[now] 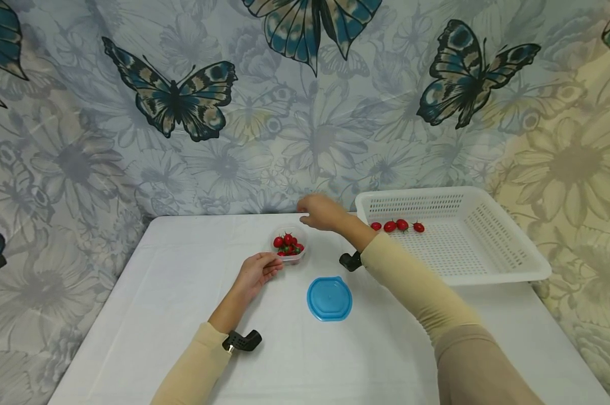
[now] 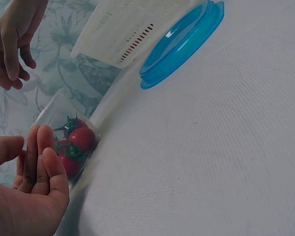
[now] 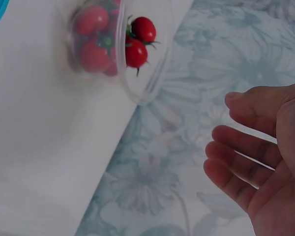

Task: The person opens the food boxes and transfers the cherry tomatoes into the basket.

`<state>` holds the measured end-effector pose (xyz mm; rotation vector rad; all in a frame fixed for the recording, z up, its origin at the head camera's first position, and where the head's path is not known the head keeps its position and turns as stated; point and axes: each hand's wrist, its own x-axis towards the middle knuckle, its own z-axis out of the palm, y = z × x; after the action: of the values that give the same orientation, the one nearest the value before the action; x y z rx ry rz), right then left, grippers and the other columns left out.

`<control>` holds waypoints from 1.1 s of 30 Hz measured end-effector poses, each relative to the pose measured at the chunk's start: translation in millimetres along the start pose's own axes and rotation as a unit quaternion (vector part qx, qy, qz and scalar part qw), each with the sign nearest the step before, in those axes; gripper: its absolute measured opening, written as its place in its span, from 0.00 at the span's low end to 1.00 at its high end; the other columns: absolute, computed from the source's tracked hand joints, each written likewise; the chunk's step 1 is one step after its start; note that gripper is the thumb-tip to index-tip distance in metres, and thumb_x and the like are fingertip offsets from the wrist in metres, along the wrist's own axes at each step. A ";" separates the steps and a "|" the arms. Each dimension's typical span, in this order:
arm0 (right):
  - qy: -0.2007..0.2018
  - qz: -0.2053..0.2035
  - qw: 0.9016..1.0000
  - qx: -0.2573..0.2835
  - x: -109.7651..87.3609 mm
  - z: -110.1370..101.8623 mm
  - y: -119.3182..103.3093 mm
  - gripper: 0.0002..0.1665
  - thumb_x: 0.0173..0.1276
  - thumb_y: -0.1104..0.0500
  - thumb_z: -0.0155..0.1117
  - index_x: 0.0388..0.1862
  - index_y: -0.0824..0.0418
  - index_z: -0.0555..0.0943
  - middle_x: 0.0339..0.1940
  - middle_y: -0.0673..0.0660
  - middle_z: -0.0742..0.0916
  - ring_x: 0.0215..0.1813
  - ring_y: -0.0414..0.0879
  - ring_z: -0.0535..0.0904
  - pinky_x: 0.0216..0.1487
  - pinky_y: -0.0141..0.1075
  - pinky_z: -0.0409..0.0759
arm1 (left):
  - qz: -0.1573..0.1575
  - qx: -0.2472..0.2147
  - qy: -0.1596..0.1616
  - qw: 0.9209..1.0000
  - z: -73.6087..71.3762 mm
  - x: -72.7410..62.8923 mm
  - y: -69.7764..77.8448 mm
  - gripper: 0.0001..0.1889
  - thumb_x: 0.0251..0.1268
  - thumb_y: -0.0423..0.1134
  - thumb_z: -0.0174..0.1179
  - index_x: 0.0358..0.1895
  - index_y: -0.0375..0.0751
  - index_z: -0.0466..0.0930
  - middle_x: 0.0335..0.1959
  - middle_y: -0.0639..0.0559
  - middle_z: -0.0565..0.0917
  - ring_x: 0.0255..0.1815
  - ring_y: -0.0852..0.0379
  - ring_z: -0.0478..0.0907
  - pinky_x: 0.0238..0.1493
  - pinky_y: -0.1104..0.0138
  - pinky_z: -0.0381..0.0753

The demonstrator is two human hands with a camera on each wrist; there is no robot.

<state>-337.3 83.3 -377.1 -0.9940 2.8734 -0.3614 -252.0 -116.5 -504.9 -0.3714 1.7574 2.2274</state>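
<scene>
A small clear plastic container point(image 1: 292, 260) stands near the table's far edge, holding several cherry tomatoes point(image 1: 287, 241) with green stems. Close to its near left side is my left hand point(image 1: 256, 273), fingers loosely bent; in the left wrist view a gap shows between thumb and fingers, with nothing in it. Whether the fingertips touch the container I cannot tell. My right hand point(image 1: 324, 212) hangs in the air beyond and right of the container. The right wrist view shows its relaxed fingers point(image 3: 231, 174) holding nothing. A blue round lid point(image 1: 329, 298) lies flat on the table nearer to me.
A white perforated plastic basket point(image 1: 487, 278) sits at the right back, with several cherry tomatoes point(image 1: 402, 225) near its left side. My right forearm passes across its front left corner. White cloth covers the table point(image 1: 183, 292); a butterfly-patterned curtain point(image 1: 325, 140) hangs behind.
</scene>
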 end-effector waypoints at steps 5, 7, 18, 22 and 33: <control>0.003 -0.019 1.000 -0.009 4.0 14.5 -8.1 0.14 0.68 0.59 0.64 0.50 0.62 0.83 0.49 0.58 0.87 0.52 0.50 0.81 0.55 0.42 0.80 | -0.001 0.003 0.002 1.000 -1.0 0.2 -0.8 0.15 0.74 0.37 0.52 0.55 0.29 0.72 0.30 0.56 0.85 0.32 0.64 0.84 0.37 0.75 0.80; 0.009 -0.033 0.999 -0.015 5.4 20.1 -10.8 0.14 0.67 0.59 0.65 0.49 0.61 0.83 0.48 0.57 0.87 0.51 0.50 0.82 0.54 0.41 0.80 | -0.004 0.000 0.001 1.000 -1.2 0.5 -0.6 0.15 0.74 0.37 0.52 0.55 0.29 0.72 0.30 0.57 0.85 0.32 0.64 0.84 0.37 0.75 0.81; -0.007 -0.032 0.999 -0.012 14.7 44.9 -25.6 0.16 0.66 0.57 0.66 0.50 0.62 0.83 0.47 0.57 0.87 0.49 0.49 0.81 0.49 0.40 0.81 | -0.004 -0.007 -0.003 1.000 -1.1 1.7 -0.5 0.15 0.74 0.37 0.52 0.55 0.28 0.72 0.28 0.58 0.85 0.31 0.65 0.84 0.35 0.75 0.80; -0.007 -0.024 0.999 -0.020 16.9 54.7 -28.5 0.17 0.66 0.55 0.67 0.50 0.62 0.83 0.44 0.56 0.86 0.46 0.49 0.80 0.44 0.40 0.82 | -0.005 -0.010 -0.002 1.000 -0.3 2.1 -2.2 0.16 0.74 0.36 0.52 0.56 0.27 0.71 0.28 0.58 0.85 0.31 0.65 0.84 0.36 0.75 0.80; -0.006 -0.011 0.999 -0.046 23.7 71.2 -34.5 0.15 0.65 0.53 0.67 0.47 0.59 0.84 0.41 0.55 0.87 0.46 0.49 0.79 0.42 0.39 0.82 | -0.001 -0.014 0.000 1.000 -0.5 2.4 -1.0 0.15 0.74 0.36 0.53 0.55 0.28 0.71 0.28 0.57 0.85 0.31 0.65 0.84 0.35 0.75 0.80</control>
<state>-324.4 28.5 -437.5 -1.0394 2.8939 -0.2243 -253.8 -116.7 -506.7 -0.3794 1.7265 2.2533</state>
